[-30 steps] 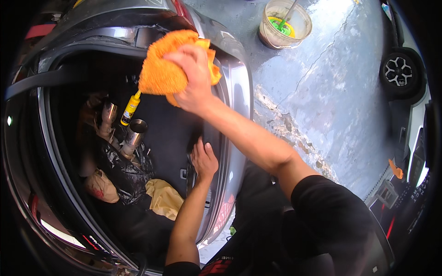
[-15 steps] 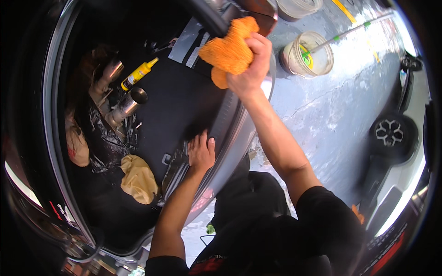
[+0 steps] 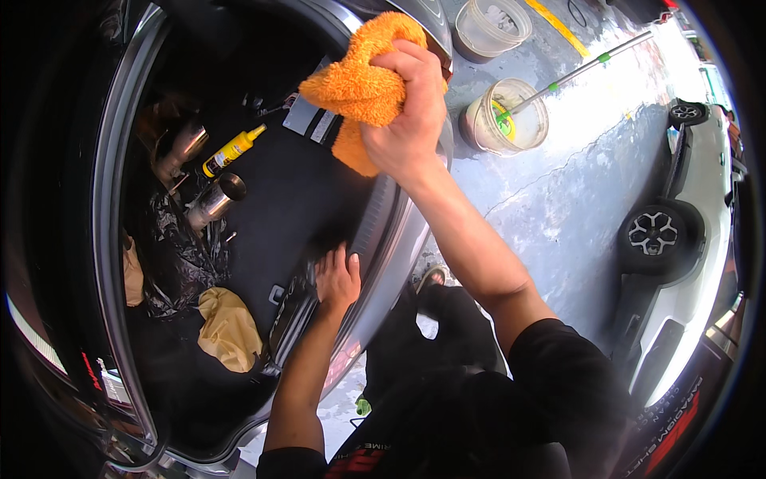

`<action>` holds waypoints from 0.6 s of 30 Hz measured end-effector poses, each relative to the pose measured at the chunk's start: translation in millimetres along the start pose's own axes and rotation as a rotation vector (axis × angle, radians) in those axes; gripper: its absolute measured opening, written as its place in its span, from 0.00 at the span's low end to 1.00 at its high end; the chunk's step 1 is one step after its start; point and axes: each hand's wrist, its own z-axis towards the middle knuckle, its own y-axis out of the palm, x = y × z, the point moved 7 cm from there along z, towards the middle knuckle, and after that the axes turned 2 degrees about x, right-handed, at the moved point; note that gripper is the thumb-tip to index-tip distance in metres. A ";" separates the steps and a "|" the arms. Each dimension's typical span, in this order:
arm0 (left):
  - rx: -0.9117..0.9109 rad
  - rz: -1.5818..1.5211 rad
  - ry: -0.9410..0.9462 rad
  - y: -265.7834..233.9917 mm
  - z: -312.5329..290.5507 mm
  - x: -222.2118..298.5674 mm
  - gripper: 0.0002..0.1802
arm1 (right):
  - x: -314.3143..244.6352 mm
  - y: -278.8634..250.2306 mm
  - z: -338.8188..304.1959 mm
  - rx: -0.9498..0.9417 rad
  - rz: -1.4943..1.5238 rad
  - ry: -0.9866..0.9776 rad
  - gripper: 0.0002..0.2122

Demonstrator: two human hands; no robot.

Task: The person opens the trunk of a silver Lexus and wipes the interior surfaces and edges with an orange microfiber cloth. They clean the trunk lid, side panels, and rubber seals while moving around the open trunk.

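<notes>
My right hand (image 3: 408,120) is closed around a fluffy orange microfiber cloth (image 3: 351,88), bunched up at the far corner of an open car trunk's frame. Whether the cloth touches the frame I cannot tell. Lower down, my left hand (image 3: 338,277) lies with fingers stretched out on the black trim at the trunk's inner edge, and it holds nothing. Beyond it, on the dark trunk floor (image 3: 279,191), are a yellow bottle (image 3: 231,152) with a pointed nozzle and a shiny metal pipe end (image 3: 217,201). A crumpled tan paper bag (image 3: 229,331) sits left of my left forearm.
Crumpled black plastic (image 3: 182,259) and another metal pipe end (image 3: 183,148) lie deeper in the trunk. Outside, a bucket (image 3: 471,120) holds a green-and-silver pole (image 3: 558,82), with a second bucket (image 3: 488,32) behind. A white car (image 3: 678,319) stands at right.
The view has shifted, so the floor and buckets sit farther left. My right hand has moved left and up in the picture with the cloth. My left hand stays on the trim.
</notes>
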 end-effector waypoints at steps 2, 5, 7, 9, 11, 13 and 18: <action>-0.022 0.000 -0.018 1.9 -0.9 -1.2 0.26 | -3.9 -8.8 -14.1 0.070 0.011 -0.087 0.24; -0.010 0.016 -0.006 1.0 0.3 0.1 0.26 | 11.2 -20.8 -58.6 0.037 -0.047 0.119 0.25; -0.020 0.030 -0.009 1.3 1.0 0.5 0.25 | 47.1 -18.0 -100.6 -0.127 0.138 0.794 0.27; 0.017 0.032 -0.002 -1.1 1.7 1.5 0.25 | 28.3 -18.7 -91.4 -0.065 0.208 0.520 0.27; -0.051 0.024 -0.061 5.3 0.5 -2.8 0.25 | 11.7 -14.9 -73.8 -0.012 0.255 0.284 0.27; -0.022 0.012 -0.053 4.7 -0.6 -2.5 0.25 | 2.5 -7.2 -54.2 0.016 0.269 0.085 0.27; -0.044 0.061 -0.087 7.2 -0.7 -4.7 0.25 | 35.3 -17.3 -53.4 -0.095 0.242 0.458 0.28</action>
